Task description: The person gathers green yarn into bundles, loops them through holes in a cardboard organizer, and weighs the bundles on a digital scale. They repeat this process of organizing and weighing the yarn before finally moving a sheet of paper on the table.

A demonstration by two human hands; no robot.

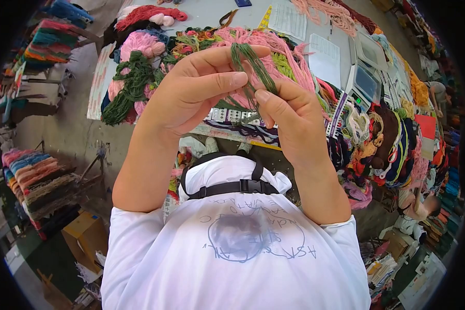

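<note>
A small loop of dark green yarn (262, 71) hangs over the stretched fingers of my left hand (196, 82), in front of my chest above the table edge. The left thumb points toward the strands, with the fingers curved opposite it. My right hand (293, 106) pinches the lower part of the loop between thumb and forefinger. Beneath both hands lies a heap of pink yarn (294, 66) mixed with multicoloured strands. Left of the hands, a dark green skein (132, 82) rests against a pink bundle (142, 44).
White power strips (232, 114) run along the table's near edge. To the right stand a digital scale (366, 81), paper sheets (324, 53) and many hanging coloured skeins (385, 139). Yarn racks (39, 181) stand on the left. Another person (421, 206) is at the right.
</note>
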